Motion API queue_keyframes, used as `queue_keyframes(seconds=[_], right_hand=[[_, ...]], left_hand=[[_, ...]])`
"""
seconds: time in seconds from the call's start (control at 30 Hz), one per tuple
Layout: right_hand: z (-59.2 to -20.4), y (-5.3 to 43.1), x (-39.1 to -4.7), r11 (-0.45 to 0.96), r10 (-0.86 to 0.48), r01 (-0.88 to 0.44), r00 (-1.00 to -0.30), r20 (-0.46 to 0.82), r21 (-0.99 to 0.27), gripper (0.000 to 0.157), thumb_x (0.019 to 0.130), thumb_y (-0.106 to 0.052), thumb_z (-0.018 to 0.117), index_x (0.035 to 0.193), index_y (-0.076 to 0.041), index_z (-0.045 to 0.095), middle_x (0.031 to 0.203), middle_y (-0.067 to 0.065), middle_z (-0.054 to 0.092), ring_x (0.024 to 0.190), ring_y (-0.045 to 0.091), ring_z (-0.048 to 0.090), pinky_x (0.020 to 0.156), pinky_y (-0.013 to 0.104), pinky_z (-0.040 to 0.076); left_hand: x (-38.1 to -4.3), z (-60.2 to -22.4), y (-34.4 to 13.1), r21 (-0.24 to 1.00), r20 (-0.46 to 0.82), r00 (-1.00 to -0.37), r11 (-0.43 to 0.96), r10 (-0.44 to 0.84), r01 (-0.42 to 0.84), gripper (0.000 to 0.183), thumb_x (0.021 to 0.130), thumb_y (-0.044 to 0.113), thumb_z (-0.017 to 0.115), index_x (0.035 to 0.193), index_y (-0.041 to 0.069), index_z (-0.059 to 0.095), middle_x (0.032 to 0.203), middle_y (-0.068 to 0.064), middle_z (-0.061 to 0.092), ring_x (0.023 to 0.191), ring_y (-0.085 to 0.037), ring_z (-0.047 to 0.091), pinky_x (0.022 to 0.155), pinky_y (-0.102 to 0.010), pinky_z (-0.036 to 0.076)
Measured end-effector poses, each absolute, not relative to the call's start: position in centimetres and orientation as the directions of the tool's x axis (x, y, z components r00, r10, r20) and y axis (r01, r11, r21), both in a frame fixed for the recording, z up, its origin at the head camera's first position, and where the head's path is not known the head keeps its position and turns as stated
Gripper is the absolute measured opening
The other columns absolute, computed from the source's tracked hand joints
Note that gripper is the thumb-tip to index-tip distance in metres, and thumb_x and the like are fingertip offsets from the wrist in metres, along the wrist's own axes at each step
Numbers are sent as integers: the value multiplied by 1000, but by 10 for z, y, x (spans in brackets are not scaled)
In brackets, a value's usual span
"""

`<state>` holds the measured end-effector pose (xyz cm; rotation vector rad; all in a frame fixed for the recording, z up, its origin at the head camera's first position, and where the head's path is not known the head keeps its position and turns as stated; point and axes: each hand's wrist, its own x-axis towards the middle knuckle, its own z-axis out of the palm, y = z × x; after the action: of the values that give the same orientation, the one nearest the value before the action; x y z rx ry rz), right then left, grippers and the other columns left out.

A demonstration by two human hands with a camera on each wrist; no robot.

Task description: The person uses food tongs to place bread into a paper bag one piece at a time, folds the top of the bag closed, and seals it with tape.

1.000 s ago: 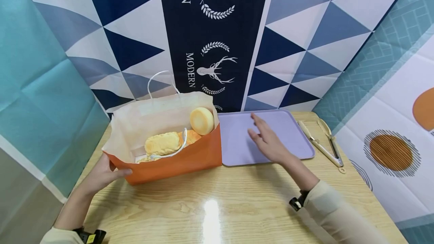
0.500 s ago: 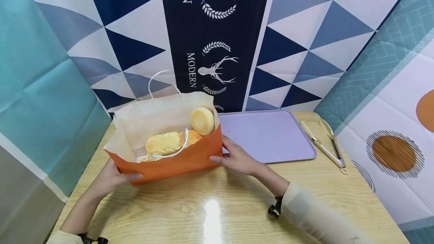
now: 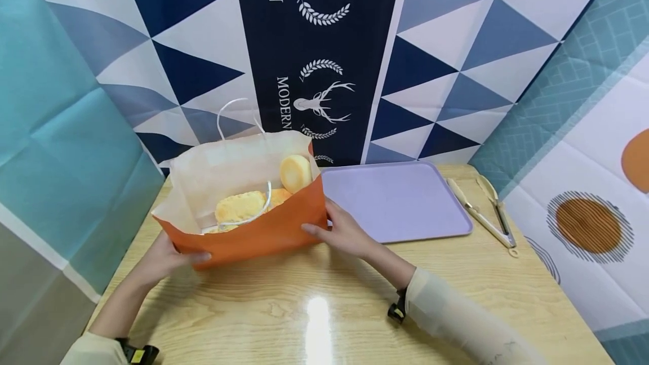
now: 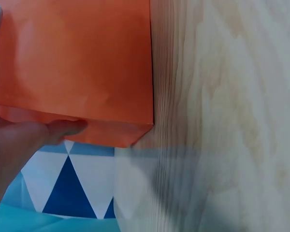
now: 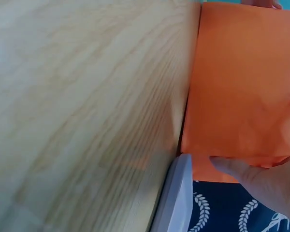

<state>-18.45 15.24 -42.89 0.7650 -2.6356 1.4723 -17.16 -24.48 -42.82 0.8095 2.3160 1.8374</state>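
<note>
An orange paper bag [image 3: 253, 246] with a whitish inside and white handles stands on the table, its open top toward me. Inside lie a yellowish oblong bread [image 3: 240, 207], an orange-toned piece [image 3: 279, 197] partly hidden by the front wall, and a round pale bun [image 3: 296, 173] against the right side. My left hand [image 3: 164, 258] grips the bag's left front corner, thumb on the front. On the opposite corner my right hand [image 3: 345, 231] holds the bag, its thumb across the front panel. In both wrist views, fingers touch the bag's side panels.
A lilac tray [image 3: 395, 201] lies right of the bag, near the back wall. Beyond it rest tongs [image 3: 484, 218] with beige ends. Patterned cloth [image 3: 431, 72] covers the walls behind and at both sides. Bare wood table [image 3: 263, 320] stretches in front.
My right hand has come from above the tray to the bag's right corner and taken hold. The bag has since shifted slightly left and back. My left hand has stayed on it.
</note>
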Motion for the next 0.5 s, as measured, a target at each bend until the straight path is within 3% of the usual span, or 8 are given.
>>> queue_keyframes(seconds=[0.2,0.5], right_hand=[[-430,141,-202,477,-390,-398,-895,217,-784,60,90,-49,66,139,-22,46,123,-1,57,110,11,56,92,42,52],[-436,127,-232,480,-353,-337,-920,173,-810,60,88,-50,67,137,-21,46,123,1,60,107,13,57,93,43,51]], left_hand=[[-194,-430,-256,925,260,-840,127,476,358,73,77,-17,72,139,3,40,123,-5,58,105,-19,58,86,-19,50],[-231,-428,-259,950,186,-885,154,427,273,59,85,-9,70,135,12,48,118,4,66,108,-16,60,87,-16,49]])
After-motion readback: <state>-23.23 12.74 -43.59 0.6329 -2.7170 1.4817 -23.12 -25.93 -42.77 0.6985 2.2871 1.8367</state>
